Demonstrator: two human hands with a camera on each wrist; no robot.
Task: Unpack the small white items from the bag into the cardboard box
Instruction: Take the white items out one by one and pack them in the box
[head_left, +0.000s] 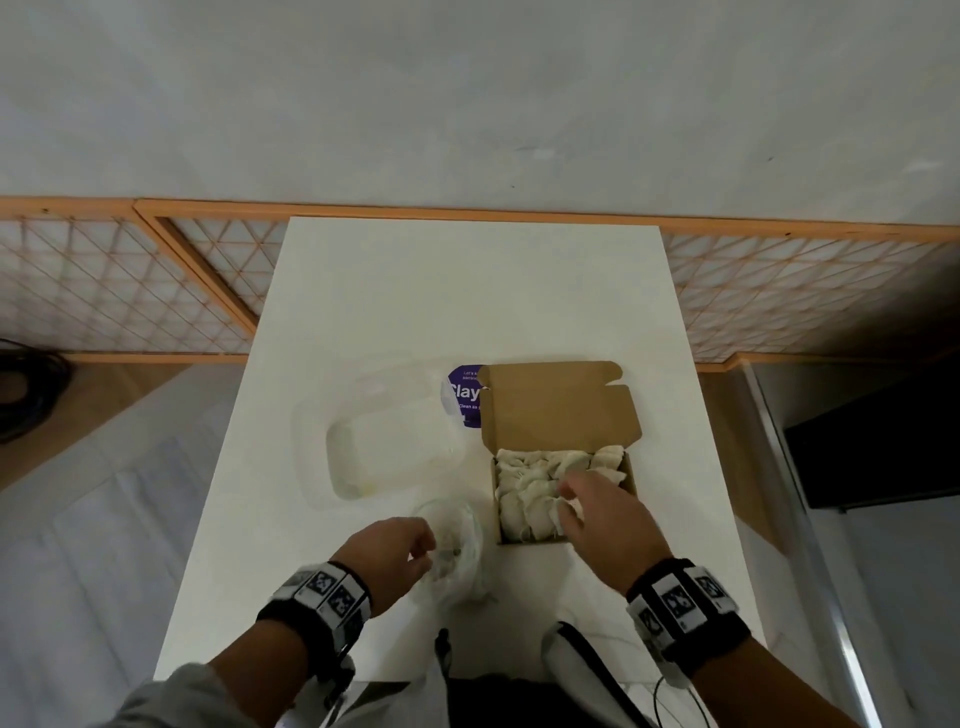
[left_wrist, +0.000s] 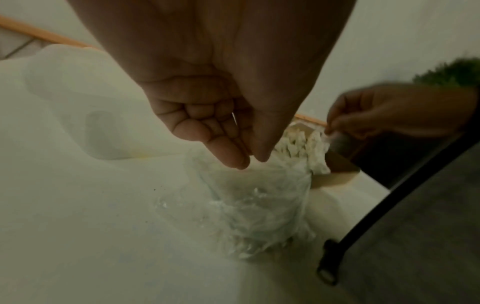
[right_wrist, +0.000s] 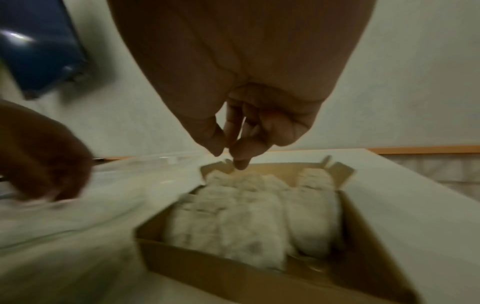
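Note:
A clear plastic bag lies crumpled on the white table, near its front edge. My left hand pinches the bag's rim between thumb and fingertips. The open cardboard box sits just to the right, its lid folded back, packed with several small white items. My right hand hovers over the box's near right part and pinches one white item at its top. In the right wrist view the thumb and fingertips are closed together above the box; motion blur hides the held item.
A clear plastic tub stands left of the box, behind the bag. A purple labelled lid lies beside the box flap. A black strap hangs at the table's front edge. Wooden lattice panels flank the table.

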